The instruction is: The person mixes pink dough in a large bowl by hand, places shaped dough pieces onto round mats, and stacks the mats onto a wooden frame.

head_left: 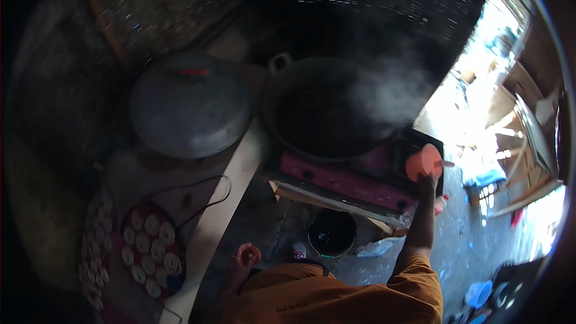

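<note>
Out to the right, my right hand [427,180] is closed on an orange plastic dipper [422,162], beside the right end of a pink stove [348,177]. A short handle juts from the dipper's right side; what is inside it cannot be made out. A large dark wok [294,135] stands on the stove with steam rising from its right half. Low and near my body, my left hand [248,255] has its fingers curled in. Whatever may be in that hand is too dim and small to tell. A black bucket [332,252] is on the floor between my arms.
A big pot with a domed grey lid [192,114] stands left of the wok. On the ledge [210,246] at left lie a red tray with white ring-shaped pieces [144,243] and a dark cable [192,181]. A clear plastic bag [381,246] and blue container [478,294] are at right.
</note>
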